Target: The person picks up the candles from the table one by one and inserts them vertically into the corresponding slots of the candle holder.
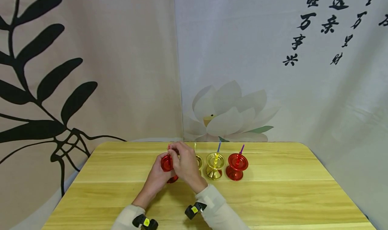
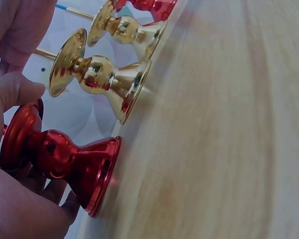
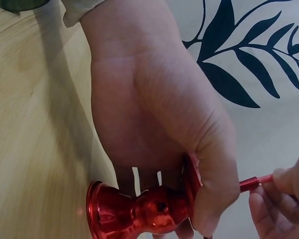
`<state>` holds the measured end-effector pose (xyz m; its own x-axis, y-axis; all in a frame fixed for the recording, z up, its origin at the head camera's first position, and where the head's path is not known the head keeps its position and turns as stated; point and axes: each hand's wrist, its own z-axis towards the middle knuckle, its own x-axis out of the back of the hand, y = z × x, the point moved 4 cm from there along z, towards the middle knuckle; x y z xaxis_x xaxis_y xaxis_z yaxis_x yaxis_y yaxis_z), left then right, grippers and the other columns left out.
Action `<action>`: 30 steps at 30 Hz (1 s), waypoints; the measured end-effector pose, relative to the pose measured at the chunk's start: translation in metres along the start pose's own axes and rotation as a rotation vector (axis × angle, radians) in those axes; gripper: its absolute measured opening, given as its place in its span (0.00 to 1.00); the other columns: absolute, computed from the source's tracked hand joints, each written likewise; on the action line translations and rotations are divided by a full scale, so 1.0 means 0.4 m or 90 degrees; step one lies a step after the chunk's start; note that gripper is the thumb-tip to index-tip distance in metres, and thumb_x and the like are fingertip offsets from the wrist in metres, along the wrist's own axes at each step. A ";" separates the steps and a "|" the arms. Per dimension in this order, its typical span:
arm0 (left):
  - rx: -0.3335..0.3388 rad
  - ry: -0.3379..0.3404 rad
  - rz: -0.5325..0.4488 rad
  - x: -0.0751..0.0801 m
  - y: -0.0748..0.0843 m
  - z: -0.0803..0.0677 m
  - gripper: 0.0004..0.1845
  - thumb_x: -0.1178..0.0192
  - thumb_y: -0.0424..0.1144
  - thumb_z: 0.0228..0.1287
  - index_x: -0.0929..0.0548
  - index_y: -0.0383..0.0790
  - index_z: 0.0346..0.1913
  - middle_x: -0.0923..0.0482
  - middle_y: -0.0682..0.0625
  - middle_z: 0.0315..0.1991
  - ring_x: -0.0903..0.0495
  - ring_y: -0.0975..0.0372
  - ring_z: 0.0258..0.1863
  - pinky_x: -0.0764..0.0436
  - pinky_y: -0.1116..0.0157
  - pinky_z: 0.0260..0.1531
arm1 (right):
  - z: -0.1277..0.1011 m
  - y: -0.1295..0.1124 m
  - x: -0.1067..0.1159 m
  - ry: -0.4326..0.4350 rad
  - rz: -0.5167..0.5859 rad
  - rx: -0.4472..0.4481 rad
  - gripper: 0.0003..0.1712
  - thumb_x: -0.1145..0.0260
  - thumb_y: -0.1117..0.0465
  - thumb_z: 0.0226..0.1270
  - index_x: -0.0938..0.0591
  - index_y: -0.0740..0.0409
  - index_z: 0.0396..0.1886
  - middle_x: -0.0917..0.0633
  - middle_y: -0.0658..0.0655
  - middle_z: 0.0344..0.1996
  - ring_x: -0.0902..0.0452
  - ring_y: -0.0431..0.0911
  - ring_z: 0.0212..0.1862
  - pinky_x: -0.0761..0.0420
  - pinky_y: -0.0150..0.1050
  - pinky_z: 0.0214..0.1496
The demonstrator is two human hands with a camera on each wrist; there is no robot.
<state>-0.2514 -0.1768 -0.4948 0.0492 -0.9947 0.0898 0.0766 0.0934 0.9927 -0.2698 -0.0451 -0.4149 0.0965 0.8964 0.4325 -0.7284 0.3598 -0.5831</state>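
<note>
My left hand (image 1: 155, 178) grips a shiny red candlestick (image 1: 166, 163) around its dish and stem, upright at the table's left-middle. In the left wrist view the candlestick's flared base (image 2: 97, 174) appears at or very near the wood; contact is hard to tell. Above the dish, my right hand (image 1: 186, 164) pinches a thin pinkish-red candle (image 3: 265, 179) between thumb and fingers. The candle's lower end meets the red tube (image 3: 249, 185) that rises from the dish. From the head view, my right hand covers part of the candlestick.
To the right stand a partly hidden gold candlestick (image 1: 199, 162) with a pale candle (image 1: 195, 145), a gold one (image 1: 214, 171) with a blue candle (image 1: 219, 146), and a red one (image 1: 234, 172) with a purple candle (image 1: 241, 149). A printed cloth (image 1: 145, 71) hangs behind the wooden table (image 1: 279, 196).
</note>
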 end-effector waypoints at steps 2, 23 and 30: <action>-0.003 -0.001 -0.001 0.000 0.001 0.000 0.39 0.27 0.30 0.67 0.35 0.32 0.76 0.24 0.33 0.70 0.21 0.45 0.67 0.18 0.59 0.60 | 0.000 0.000 0.000 -0.001 0.000 -0.002 0.03 0.31 0.73 0.78 0.12 0.64 0.43 0.10 0.59 0.41 0.12 0.47 0.42 0.10 0.39 0.48; -0.007 -0.005 0.002 -0.004 -0.006 0.005 0.38 0.26 0.30 0.67 0.34 0.32 0.75 0.24 0.33 0.71 0.22 0.44 0.68 0.19 0.62 0.60 | -0.008 0.006 0.000 0.006 0.014 -0.016 0.04 0.29 0.73 0.75 0.12 0.65 0.45 0.10 0.59 0.42 0.11 0.47 0.41 0.10 0.39 0.47; -0.005 0.004 0.012 0.002 -0.007 0.007 0.39 0.26 0.31 0.68 0.33 0.31 0.76 0.22 0.34 0.69 0.21 0.44 0.66 0.20 0.55 0.63 | 0.003 -0.020 0.034 0.017 0.039 -0.018 0.06 0.31 0.72 0.76 0.12 0.65 0.48 0.10 0.59 0.43 0.11 0.49 0.41 0.10 0.42 0.47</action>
<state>-0.2542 -0.1778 -0.4975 0.0561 -0.9926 0.1076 0.0842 0.1120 0.9901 -0.2634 -0.0360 -0.4034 0.0717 0.9234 0.3770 -0.7141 0.3114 -0.6269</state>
